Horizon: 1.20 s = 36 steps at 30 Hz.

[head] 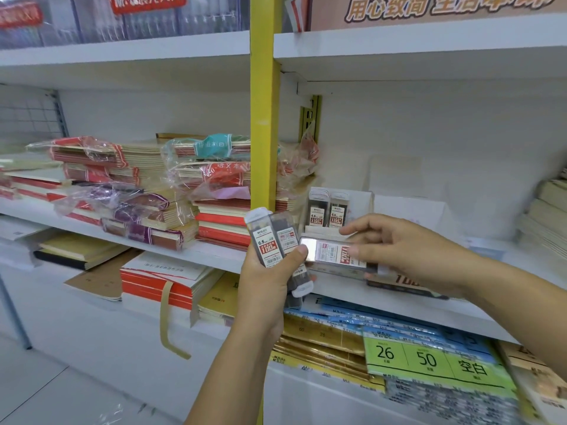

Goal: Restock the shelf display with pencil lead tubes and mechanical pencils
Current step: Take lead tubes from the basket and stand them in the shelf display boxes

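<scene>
Left hand [264, 283] grips spare grey plastic pencil lead tubes [267, 240] as stock; right hand [408, 253] pinches one white-labelled tube [331, 251] sideways over white shelf [383, 302] front edge, likely bound for clear display stand [363, 210].

Head view faces the shelf [214, 253] closely, angled perhaps slightly downward.

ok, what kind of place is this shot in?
Most likely a stationery shop: white retail shelves stacked with plastic-wrapped red and purple exercise books, a clear display holder of dark pencil lead tubes, and green and blue flat paper packs on the shelf below.
</scene>
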Each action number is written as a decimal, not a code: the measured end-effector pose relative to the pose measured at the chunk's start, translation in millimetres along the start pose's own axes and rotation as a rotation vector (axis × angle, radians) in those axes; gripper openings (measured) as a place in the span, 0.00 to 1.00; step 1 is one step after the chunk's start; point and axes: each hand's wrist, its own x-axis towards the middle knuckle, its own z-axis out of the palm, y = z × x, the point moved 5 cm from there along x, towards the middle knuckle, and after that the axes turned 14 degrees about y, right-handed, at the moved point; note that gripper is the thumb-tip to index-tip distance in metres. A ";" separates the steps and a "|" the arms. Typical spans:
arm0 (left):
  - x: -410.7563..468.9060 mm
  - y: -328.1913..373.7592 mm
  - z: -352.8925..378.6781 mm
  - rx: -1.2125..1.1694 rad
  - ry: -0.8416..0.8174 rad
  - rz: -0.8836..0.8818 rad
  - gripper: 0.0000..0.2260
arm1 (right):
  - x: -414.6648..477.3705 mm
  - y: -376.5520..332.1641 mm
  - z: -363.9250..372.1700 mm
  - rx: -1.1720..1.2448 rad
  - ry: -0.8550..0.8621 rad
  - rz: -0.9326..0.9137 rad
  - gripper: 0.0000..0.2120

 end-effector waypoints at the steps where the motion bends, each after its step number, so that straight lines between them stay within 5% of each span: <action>1: 0.8 0.6 -1.3 -0.004 0.021 0.009 0.15 | -1.4 2.3 -3.1 0.067 0.013 0.037 0.15; 4: 1.0 -0.8 -0.8 -0.010 0.023 -0.002 0.15 | 1.6 -5.5 -20.1 0.193 0.200 0.037 0.14; 7: 2.8 -3.1 -1.9 -0.012 0.026 -0.026 0.13 | 17.3 -32.8 -48.4 0.027 0.488 -0.143 0.09; 10: 8.9 -5.2 -8.4 0.008 0.064 -0.027 0.13 | 40.4 -52.6 -62.8 -0.176 0.588 -0.264 0.09; 15: 14.5 -7.2 -12.8 0.020 0.069 -0.027 0.15 | 73.8 -48.9 -36.8 -0.570 0.472 -0.363 0.09; 31: 13.9 -13.3 -7.8 0.075 0.023 -0.040 0.15 | 98.1 -30.8 -31.7 -0.623 0.488 -0.418 0.16; 36: 12.6 -12.6 -6.2 0.090 -0.003 -0.030 0.13 | 106.5 -17.0 -20.7 -0.805 0.419 -0.449 0.10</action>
